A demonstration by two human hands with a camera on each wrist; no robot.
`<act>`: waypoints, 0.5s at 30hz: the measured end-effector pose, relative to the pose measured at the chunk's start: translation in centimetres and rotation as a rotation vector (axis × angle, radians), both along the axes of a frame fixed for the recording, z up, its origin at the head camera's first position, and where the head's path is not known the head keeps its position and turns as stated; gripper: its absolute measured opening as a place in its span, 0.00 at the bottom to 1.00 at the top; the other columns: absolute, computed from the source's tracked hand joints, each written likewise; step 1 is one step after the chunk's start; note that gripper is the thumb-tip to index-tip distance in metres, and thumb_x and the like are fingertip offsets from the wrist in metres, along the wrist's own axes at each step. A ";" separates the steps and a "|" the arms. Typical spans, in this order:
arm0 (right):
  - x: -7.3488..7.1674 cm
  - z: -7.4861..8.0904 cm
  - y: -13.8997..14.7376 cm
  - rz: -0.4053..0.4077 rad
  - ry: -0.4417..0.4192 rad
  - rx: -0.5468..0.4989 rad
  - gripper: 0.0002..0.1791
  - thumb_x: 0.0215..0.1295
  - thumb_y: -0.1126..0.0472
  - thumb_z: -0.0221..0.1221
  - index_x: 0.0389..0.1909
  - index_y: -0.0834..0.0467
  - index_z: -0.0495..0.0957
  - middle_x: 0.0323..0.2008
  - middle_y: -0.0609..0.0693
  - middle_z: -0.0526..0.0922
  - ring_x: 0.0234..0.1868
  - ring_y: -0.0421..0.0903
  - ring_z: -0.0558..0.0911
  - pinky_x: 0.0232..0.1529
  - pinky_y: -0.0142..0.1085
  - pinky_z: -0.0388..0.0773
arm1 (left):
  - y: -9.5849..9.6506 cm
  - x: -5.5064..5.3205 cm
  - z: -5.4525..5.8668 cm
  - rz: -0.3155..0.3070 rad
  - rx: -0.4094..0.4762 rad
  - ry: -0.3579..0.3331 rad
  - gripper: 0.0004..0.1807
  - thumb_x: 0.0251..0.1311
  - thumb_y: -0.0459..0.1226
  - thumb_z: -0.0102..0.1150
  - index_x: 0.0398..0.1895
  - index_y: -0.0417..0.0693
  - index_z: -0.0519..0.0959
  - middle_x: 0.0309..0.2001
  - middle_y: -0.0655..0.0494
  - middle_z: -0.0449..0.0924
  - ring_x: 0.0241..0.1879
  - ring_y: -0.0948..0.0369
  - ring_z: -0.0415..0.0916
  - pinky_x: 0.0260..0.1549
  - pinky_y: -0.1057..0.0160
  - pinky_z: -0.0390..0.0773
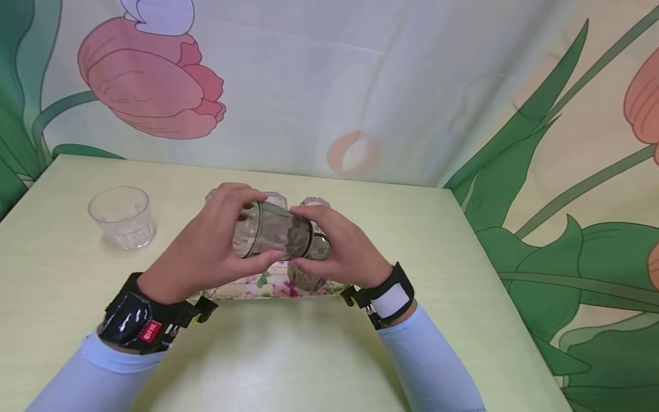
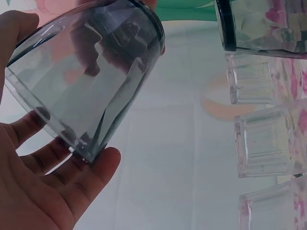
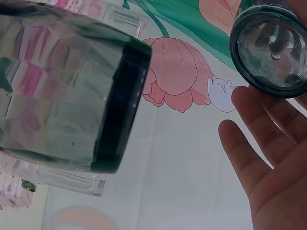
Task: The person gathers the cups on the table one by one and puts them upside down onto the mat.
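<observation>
A smoky grey glass tumbler [image 1: 273, 233] lies on its side in the air between both hands, over a floral mat [image 1: 257, 286]. My left hand [image 1: 216, 240] grips its wide mouth end, with fingers over the top and the thumb below; the left wrist view shows this tumbler [image 2: 81, 81] against my palm. My right hand [image 1: 334, 246] pinches the base end; the right wrist view shows the round base [image 3: 271, 48] at my fingertips. A second grey tumbler [image 1: 306, 279] sits on the mat just under the right hand and fills the left of the right wrist view [image 3: 62, 91].
Clear faceted glasses [image 1: 275, 199] [image 1: 315, 201] stand behind the hands, and a row of them [image 2: 264, 143] shows in the left wrist view. Another clear glass [image 1: 122, 216] stands alone at the left of the pale green table [image 1: 463, 274]. A flower-print curtain [image 1: 309, 86] hangs along the back and right.
</observation>
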State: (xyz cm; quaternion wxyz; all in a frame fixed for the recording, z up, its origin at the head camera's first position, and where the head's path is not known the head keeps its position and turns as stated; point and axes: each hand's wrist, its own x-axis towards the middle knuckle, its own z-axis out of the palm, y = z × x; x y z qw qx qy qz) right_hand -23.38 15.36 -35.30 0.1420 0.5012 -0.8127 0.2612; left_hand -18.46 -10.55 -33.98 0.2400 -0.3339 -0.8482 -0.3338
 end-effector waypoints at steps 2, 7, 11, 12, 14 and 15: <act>0.0 0.1 -0.1 0.007 0.005 -0.006 0.43 0.56 0.50 0.72 0.69 0.59 0.66 0.62 0.52 0.75 0.61 0.44 0.75 0.61 0.35 0.74 | -0.2 0.0 0.0 -0.012 -0.005 0.001 0.46 0.46 0.50 0.75 0.66 0.42 0.65 0.59 0.45 0.67 0.53 0.54 0.68 0.38 0.54 0.83; -0.1 0.3 -0.2 0.033 0.011 -0.032 0.42 0.55 0.51 0.72 0.69 0.59 0.66 0.61 0.51 0.75 0.59 0.44 0.75 0.58 0.37 0.77 | -0.5 0.0 0.0 -0.021 -0.011 -0.017 0.45 0.47 0.49 0.75 0.66 0.43 0.64 0.60 0.46 0.67 0.54 0.55 0.67 0.39 0.56 0.82; -0.1 0.3 -0.3 0.039 0.016 -0.042 0.41 0.55 0.52 0.72 0.68 0.59 0.67 0.60 0.51 0.76 0.58 0.43 0.75 0.57 0.34 0.76 | -0.7 0.1 0.0 -0.016 -0.018 -0.041 0.44 0.48 0.49 0.75 0.65 0.42 0.64 0.61 0.48 0.67 0.53 0.57 0.67 0.40 0.56 0.82; -0.1 0.3 -0.3 0.039 0.017 -0.043 0.41 0.54 0.53 0.72 0.68 0.59 0.66 0.60 0.51 0.76 0.58 0.43 0.75 0.57 0.33 0.76 | -0.7 0.1 0.0 -0.015 -0.019 -0.044 0.44 0.48 0.49 0.75 0.64 0.42 0.64 0.61 0.49 0.67 0.54 0.57 0.67 0.41 0.56 0.82; 0.0 0.2 -0.5 0.041 0.019 -0.044 0.41 0.54 0.53 0.71 0.68 0.59 0.66 0.59 0.51 0.76 0.57 0.43 0.75 0.57 0.31 0.75 | -0.8 0.1 -0.1 -0.015 -0.021 -0.043 0.43 0.48 0.50 0.75 0.64 0.42 0.65 0.60 0.49 0.67 0.54 0.57 0.67 0.43 0.56 0.81; 0.0 0.2 -0.5 0.043 0.019 -0.047 0.41 0.54 0.53 0.71 0.68 0.59 0.66 0.59 0.51 0.76 0.57 0.43 0.75 0.57 0.31 0.75 | -0.9 0.2 -0.1 -0.016 -0.020 -0.039 0.43 0.48 0.50 0.75 0.63 0.41 0.65 0.60 0.49 0.67 0.55 0.57 0.67 0.44 0.56 0.80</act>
